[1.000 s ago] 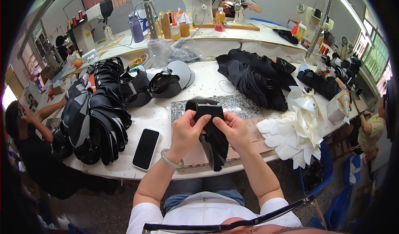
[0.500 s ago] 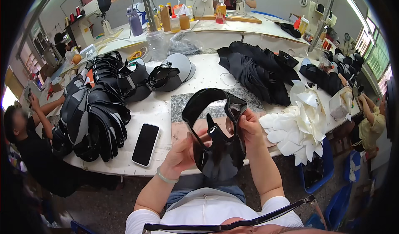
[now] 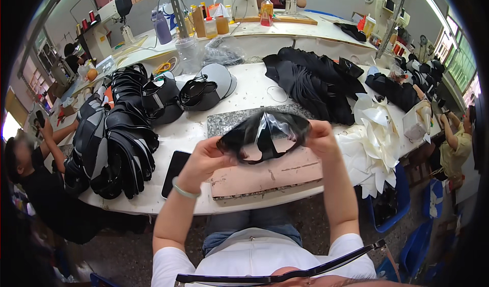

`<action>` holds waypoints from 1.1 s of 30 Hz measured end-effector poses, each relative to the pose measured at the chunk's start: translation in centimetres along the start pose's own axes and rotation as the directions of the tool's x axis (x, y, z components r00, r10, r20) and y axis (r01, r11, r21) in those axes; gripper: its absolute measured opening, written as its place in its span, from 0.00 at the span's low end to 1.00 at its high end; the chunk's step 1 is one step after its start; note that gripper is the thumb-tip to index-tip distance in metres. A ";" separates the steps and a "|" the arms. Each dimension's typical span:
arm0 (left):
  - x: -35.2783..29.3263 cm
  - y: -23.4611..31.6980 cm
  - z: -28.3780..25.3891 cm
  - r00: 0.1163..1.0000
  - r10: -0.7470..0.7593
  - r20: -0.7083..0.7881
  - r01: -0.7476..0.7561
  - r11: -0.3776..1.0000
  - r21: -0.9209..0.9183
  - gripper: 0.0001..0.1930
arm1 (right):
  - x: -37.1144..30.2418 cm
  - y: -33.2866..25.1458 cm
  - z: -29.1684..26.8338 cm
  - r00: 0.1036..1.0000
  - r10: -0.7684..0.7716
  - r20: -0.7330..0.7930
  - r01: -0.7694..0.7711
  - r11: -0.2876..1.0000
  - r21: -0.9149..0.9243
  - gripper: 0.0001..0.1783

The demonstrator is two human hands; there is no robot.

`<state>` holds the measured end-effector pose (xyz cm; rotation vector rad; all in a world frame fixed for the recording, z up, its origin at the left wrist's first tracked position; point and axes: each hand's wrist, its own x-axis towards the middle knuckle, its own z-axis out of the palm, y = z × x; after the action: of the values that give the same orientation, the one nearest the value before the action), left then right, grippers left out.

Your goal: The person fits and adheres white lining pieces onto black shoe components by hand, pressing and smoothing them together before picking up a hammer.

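A: Starting close in, what do the hands have?

B: The left hand (image 3: 206, 157) pinches one end of a glossy black piece (image 3: 266, 128) and the right hand (image 3: 322, 139) the other, so it spans between them, slightly blurred.

A: Where is it exactly?

B: In front of the person, seen against a pink board (image 3: 267, 177) and a speckled grey slab (image 3: 218, 125) on the white tabletop (image 3: 249, 90). A phone (image 3: 175, 174) lies partly hidden by the left arm, which wears a pale bangle (image 3: 186, 188).

A: Farther off?

B: Left, stacked black-and-grey pieces (image 3: 119, 134); right, white petal-shaped pieces (image 3: 374, 139). Beyond, a heap of black fabric (image 3: 316, 80). Farthest, a bottle of reddish liquid (image 3: 266, 12) near a sewing machine (image 3: 234, 1).
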<state>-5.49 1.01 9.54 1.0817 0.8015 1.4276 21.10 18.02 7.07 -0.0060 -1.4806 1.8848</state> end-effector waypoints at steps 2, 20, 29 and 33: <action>1.1 2.3 -1.6 0.920 0.151 0.361 -0.343 0.754 0.560 0.11 | 1.9 -3.9 1.7 0.932 -0.052 0.359 0.203 0.895 -0.396 0.10; 5.6 -1.0 -3.7 0.749 -0.631 0.201 -0.055 0.243 0.968 0.23 | 1.3 5.5 6.1 0.848 0.513 0.132 -0.002 0.252 -0.968 0.23; 6.4 -4.9 -3.8 0.840 -0.417 0.346 -0.124 0.472 0.873 0.27 | 0.7 6.5 4.2 0.873 0.375 0.312 0.136 0.427 -0.894 0.19; 4.9 -5.0 -2.6 0.882 -0.344 0.323 -0.219 0.308 0.926 0.34 | 0.8 6.1 4.4 0.881 0.328 0.342 0.185 0.427 -0.885 0.17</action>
<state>-5.86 6.84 4.87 2.1908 1.3565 0.3659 15.42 14.24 3.72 -0.1326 -2.7545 0.8832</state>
